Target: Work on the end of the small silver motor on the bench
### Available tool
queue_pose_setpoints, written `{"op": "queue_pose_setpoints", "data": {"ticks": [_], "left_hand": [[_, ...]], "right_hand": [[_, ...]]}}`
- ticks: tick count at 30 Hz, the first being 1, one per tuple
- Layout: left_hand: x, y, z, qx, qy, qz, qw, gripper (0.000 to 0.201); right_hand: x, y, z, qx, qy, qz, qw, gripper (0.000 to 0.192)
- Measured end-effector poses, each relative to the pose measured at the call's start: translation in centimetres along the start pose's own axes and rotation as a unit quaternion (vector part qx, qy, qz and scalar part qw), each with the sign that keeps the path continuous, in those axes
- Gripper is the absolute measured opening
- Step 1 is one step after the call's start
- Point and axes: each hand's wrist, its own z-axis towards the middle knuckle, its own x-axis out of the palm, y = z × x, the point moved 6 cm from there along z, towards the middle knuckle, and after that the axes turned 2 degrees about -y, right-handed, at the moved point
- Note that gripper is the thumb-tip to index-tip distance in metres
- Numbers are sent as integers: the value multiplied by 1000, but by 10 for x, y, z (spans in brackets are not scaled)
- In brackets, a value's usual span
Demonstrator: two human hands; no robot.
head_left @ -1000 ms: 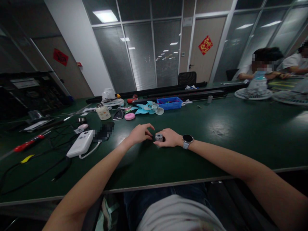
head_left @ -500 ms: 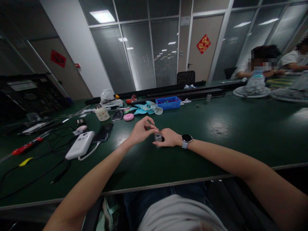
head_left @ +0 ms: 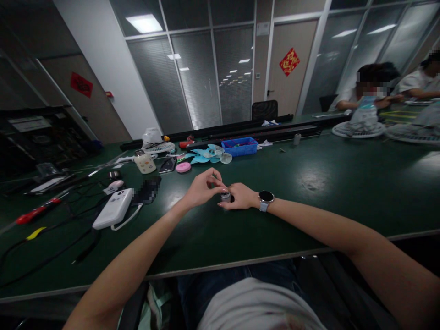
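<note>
A small grey metal cylinder [head_left: 225, 198] stands on the dark green table, its top face upward and showing darker spots. Wrapped around its right side is my right hand [head_left: 242, 196], with the thumb in front and the fingers behind. My left hand [head_left: 203, 188] reaches over from the left, thumb and fingertips pinched together at the cylinder's top edge. Whatever those fingertips hold, if anything, is too small to make out. Part of the cylinder's top is hidden by the left thumb.
To the left lie a white power bank [head_left: 113, 209] with a cable and a red-handled tool [head_left: 38, 211]. Farther back are a cream bottle [head_left: 145, 163], a pink round case [head_left: 183, 167], blue fan blades [head_left: 206, 156] and a blue basket [head_left: 240, 147]. Two people sit at the far right.
My left thumb and fingertips have moved slightly down and right over the cylinder's top, covering more of it. My right hand keeps its hold; the view has shifted slightly.
</note>
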Motion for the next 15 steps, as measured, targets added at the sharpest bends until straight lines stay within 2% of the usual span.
{"op": "queue_pose_setpoints", "data": {"ticks": [15], "left_hand": [[0, -4, -1, 4, 32, 17, 999, 28]], "right_hand": [[-2, 4, 1, -6, 0, -1, 1000, 50]]}}
